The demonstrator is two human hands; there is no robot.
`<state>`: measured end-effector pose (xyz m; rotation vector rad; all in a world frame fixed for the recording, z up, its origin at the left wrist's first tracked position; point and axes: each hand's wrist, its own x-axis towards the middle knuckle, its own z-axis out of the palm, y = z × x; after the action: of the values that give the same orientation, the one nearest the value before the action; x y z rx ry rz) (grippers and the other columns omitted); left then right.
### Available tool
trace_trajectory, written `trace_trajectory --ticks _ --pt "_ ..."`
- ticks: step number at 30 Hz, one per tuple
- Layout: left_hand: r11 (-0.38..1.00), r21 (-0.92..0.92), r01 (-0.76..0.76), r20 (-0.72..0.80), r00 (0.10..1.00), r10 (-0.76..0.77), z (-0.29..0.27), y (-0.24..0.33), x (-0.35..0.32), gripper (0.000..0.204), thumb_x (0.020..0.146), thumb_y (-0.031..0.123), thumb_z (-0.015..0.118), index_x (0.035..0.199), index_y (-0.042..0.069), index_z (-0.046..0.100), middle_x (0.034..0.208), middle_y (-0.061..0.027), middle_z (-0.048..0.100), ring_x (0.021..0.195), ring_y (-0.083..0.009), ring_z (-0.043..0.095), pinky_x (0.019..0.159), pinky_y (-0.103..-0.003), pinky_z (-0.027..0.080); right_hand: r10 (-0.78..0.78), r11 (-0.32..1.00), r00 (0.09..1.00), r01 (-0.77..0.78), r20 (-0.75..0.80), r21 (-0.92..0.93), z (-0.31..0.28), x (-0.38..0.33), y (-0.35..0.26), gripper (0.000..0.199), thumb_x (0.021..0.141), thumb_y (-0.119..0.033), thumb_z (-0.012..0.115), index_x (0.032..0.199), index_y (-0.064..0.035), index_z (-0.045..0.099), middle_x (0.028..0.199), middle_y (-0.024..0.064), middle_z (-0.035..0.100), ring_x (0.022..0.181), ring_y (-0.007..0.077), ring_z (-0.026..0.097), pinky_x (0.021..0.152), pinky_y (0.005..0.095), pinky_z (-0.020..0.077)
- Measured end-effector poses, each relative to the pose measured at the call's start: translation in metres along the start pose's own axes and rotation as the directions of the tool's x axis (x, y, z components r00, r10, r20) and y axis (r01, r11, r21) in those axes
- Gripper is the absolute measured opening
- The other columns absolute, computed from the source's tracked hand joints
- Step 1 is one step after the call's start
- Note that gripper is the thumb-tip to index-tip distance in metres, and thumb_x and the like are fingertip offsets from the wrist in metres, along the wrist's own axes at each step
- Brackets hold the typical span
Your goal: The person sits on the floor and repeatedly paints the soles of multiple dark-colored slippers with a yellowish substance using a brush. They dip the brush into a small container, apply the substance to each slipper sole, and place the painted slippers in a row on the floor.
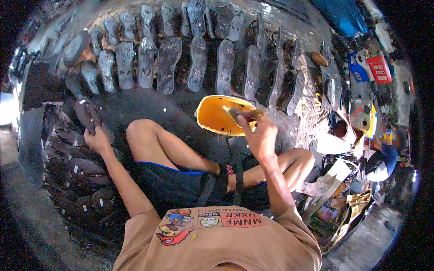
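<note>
My right hand is closed around a brush, whose pale end points into a yellow-orange tub with a rough cut rim. The tub stands in front of my crossed legs, and the brush is tilted over its opening. Out to the left, my left hand grips the near end of a dark sandal. Beneath and beside that hand lies a pile of dark sandals, several with small white tags.
Rows of dark shoe soles lie along the far side. To the right are a red and blue box, a grey and yellow box, loose scraps and another person. A blue object sits at the far right.
</note>
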<state>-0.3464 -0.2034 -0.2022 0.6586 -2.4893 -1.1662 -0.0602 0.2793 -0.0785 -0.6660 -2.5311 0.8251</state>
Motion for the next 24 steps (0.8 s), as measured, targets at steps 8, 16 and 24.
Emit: trace_trajectory --ticks 8,16,24 --pt "0.935 -0.140 -0.325 0.724 0.611 0.321 -0.117 0.118 -0.189 0.054 0.098 0.011 0.066 0.148 -0.004 0.050 0.144 -0.0167 0.059 0.134 -0.0274 0.053 0.116 -0.040 0.036 0.378 0.878 0.900 -0.273 -0.219 0.393 -0.050 -0.012 0.045 0.027 0.100 -0.020 0.068 0.114 0.0021 0.066 0.100 0.0168 0.073 0.091 0.0216 0.066 0.087 0.0357 0.0530" --pt "0.506 0.197 -0.840 0.583 0.515 0.628 -0.109 0.126 -0.276 0.047 0.082 0.000 0.072 0.128 0.009 0.068 0.134 -0.0106 0.065 0.135 -0.0360 0.043 0.113 -0.050 0.033 0.388 0.820 0.911 -0.409 0.136 0.400 -0.046 -0.075 0.036 0.033 0.095 -0.023 0.071 0.113 0.0042 0.069 0.097 0.0109 0.074 0.086 0.0182 0.067 0.082 0.0364 0.0556" --pt "0.692 -0.438 0.574 0.890 0.386 0.243 -0.087 0.159 -0.269 0.045 0.097 0.030 0.063 0.132 0.002 0.066 0.128 -0.0158 0.070 0.111 -0.0302 0.070 0.098 -0.040 0.055 0.531 0.510 0.843 -0.234 -0.089 0.828 -0.095 -0.015 0.020 0.036 0.090 -0.029 0.081 0.113 -0.0032 0.072 0.105 0.0025 0.074 0.090 0.0161 0.068 0.081 0.0319 0.0548"
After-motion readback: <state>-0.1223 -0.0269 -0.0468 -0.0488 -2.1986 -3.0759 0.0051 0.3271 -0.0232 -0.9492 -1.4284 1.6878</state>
